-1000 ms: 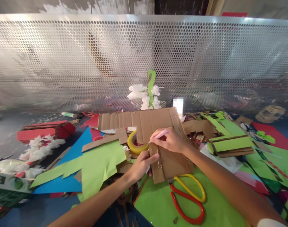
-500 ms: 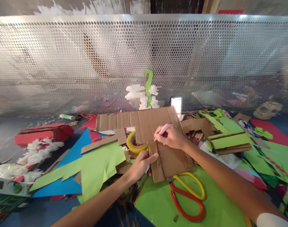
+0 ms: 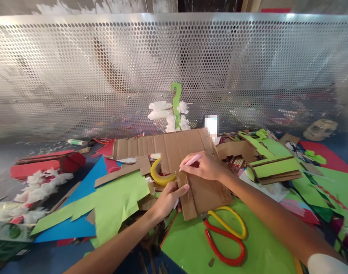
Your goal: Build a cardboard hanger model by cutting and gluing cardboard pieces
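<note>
In the middle lies a large L-shaped piece of brown cardboard [image 3: 174,146]. A narrow cardboard strip [image 3: 188,205] lies on its lower left part, and my left hand [image 3: 170,196] grips the strip's edge with the thumb on top. My right hand [image 3: 206,165] pinches a pink pen [image 3: 193,160], its tip at the sheet near the strip's upper end. Beside my left hand rests a yellow tape roll [image 3: 159,177]. Scissors with one red and one yellow handle [image 3: 228,262] lie below the cardboard, their blades hidden.
A perforated metal panel [image 3: 77,76] stands across the back. Green paper [image 3: 116,201] and blue paper [image 3: 68,228] spread at left, near a red folded piece [image 3: 48,163]. A green-covered cardboard piece [image 3: 273,167] sits at right. White plastic tufts on a green strip [image 3: 176,101] rise behind.
My right hand has moved slightly left and tipped the pen lower, its tip shifting toward the strip's upper end. My left hand keeps its hold. The whole view has shifted slightly.
</note>
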Tool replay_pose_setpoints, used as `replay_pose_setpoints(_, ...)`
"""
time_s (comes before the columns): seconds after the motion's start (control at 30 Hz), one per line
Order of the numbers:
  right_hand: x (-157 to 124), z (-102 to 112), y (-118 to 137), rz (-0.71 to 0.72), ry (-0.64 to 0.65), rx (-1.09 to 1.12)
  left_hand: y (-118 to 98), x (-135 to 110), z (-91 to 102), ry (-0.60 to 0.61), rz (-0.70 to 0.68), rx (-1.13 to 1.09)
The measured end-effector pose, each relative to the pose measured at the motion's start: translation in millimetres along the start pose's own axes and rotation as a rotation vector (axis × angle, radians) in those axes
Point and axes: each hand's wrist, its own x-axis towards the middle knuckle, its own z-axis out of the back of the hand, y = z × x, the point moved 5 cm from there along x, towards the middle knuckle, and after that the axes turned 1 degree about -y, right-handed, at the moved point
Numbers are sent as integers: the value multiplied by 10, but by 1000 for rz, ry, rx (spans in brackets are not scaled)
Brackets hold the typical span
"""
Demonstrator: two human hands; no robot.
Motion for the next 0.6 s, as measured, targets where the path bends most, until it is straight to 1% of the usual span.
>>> replay_pose_setpoints(0.07, -5, 2, -10, 20, -1, -9, 0, -4, 2, -11, 6, 3)
replay_pose_setpoints(0.17, -18, 56, -65, -27, -52, -48, 9, -10, 9, -29, 24, 12)
replay_pose_setpoints(0.27, -34, 97, -87, -46, -65, -53, 20, -9, 12, -35, 42, 22)
replay_pose_setpoints(0.47, -102, 91, 1, 7, -69, -90, 24, 10, 21, -49, 37, 29)
replay_pose_setpoints(0.6, -284, 30, 73, 6, -89, -213, 23, 14, 16, -44, 27, 25)
